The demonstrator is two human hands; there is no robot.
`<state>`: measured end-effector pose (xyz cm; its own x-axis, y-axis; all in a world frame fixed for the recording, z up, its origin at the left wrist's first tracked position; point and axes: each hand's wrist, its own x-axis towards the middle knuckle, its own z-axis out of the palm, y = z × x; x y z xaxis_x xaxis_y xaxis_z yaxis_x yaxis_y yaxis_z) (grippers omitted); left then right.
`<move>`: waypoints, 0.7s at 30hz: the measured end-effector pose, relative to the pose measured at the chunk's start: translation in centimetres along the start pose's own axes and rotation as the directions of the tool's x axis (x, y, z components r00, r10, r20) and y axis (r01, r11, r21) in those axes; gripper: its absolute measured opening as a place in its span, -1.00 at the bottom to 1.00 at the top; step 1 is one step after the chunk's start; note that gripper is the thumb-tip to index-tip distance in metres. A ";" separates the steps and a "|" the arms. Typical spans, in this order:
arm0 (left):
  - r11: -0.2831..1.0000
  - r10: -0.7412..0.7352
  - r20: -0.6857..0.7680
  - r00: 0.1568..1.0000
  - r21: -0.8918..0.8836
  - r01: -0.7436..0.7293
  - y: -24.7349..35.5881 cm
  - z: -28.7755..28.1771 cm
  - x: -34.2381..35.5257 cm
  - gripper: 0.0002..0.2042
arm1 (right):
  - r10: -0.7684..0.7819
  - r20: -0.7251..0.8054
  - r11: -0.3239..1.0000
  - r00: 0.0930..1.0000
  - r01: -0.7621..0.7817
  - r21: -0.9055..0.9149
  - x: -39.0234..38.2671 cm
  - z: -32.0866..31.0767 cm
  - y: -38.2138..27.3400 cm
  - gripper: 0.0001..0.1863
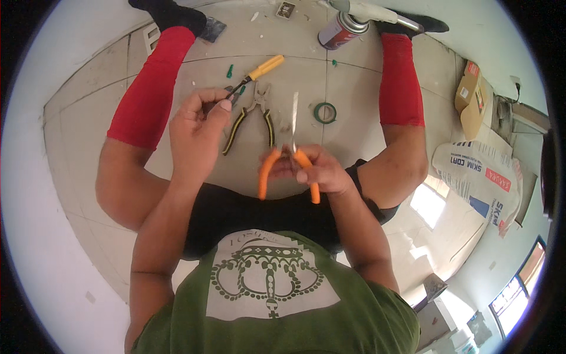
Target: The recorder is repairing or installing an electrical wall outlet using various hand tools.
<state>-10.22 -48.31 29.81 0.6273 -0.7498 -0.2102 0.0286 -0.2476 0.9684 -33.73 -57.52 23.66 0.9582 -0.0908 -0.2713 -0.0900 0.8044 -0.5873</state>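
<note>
left hand [197, 127]: raised over the tiled floor [348, 88] between our knees, fingers curled and thumb pressed to the forefinger; this grip pinches a small dark piece [227, 97] that sticks out toward the tools, and we cannot tell what kind of piece it is.
right hand [321, 171]: lower and nearer our body, wrapped around the orange-handled pliers [268, 171]; the grip is closed on both orange handles, which splay down and apart below the fist.
wire strip [294, 118]: a thin pale strip stands up from the nose of the orange-handled pliers, between the two hands and above the right one; we cannot see clearly how the nose bites it.
floor tools: a yellow-handled screwdriver [262, 68] lies slanted just beyond our left hand; black-and-yellow pliers [254, 115] lie with handles spread, between the screwdriver and our right hand.
small bits: a green tape roll [325, 112] lies flat to the right of the pale strip; green plugs [230, 71] lie near the screwdriver tip.
farther off: a gas can [339, 30] lies by our right foot; a cardboard box [470, 97] and a white printed sack [480, 174] sit at the right.
legs: red leggings [150, 88] cover both shins, spread to either side of the tools.
</note>
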 end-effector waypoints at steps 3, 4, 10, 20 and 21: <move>0.999 0.006 0.045 0.999 0.049 -0.008 0.1 0.9 -0.6 -0.86 | -0.128 -0.108 0.986 0.986 0.138 0.089 1.1 -0.9 -0.6 -0.35; 0.999 0.003 0.047 0.999 0.052 -0.006 0.0 1.2 -0.7 -0.86 | -0.151 -0.101 0.980 0.983 0.162 0.114 1.4 -1.0 -0.5 -0.35; 0.988 -0.013 0.174 0.985 0.156 -0.014 -0.1 3.1 -1.8 -0.86 | -0.138 -0.199 0.989 0.970 0.122 -0.089 1.3 0.0 0.2 -0.48; 0.987 -0.121 -0.003 0.993 0.105 0.121 -1.0 1.6 -0.4 -0.83 | -0.542 -0.211 0.681 0.813 0.278 -0.677 2.3 -1.0 0.6 -0.70; 0.993 -0.118 -0.012 0.993 -0.005 0.118 -1.0 1.6 -0.3 -0.83 | -0.539 -0.295 0.641 0.789 0.157 -0.751 1.8 -1.0 0.7 -0.66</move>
<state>-11.67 -48.78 28.70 0.6289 -0.7081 -0.3210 0.1064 -0.3306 0.9377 -32.33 -57.74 21.98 0.7240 -0.6789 -0.1223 -0.1112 0.0600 -0.9920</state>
